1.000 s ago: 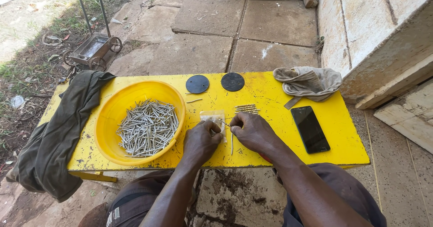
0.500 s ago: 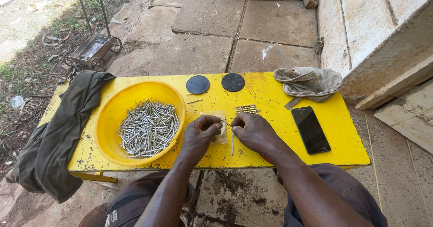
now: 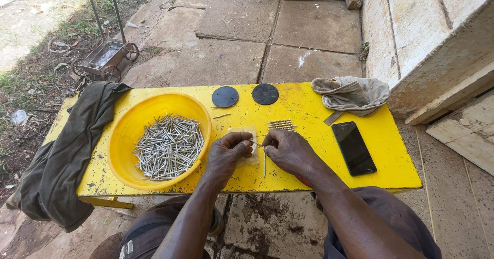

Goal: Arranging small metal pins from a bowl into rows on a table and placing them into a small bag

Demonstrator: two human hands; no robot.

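Two hands meet over a pale flat pad [image 3: 246, 147] near the middle of the yellow bench [image 3: 309, 110], just right of the yellow bowl [image 3: 128, 130]. Left hand [image 3: 226, 155] and right hand [image 3: 289, 151] both curl nearly closed, fingertips pinching one thin nail [image 3: 256, 144] between them. Bowl holds a heap of loose nails [image 3: 167, 147]. Small row of nails [image 3: 280, 124] lies just beyond the hands. Further right of the bowl: two dark discs [image 3: 225, 97], black phone [image 3: 353, 148], grey cloth [image 3: 352, 93]. Dark garment [image 3: 62, 156] drapes left of the bowl.

Both hands, left [image 3: 226, 153] and right [image 3: 289, 151], pinch a nail [image 3: 255, 144] over the yellow desk [image 3: 309, 110]; bowl [image 3: 128, 130] of nails sits left.
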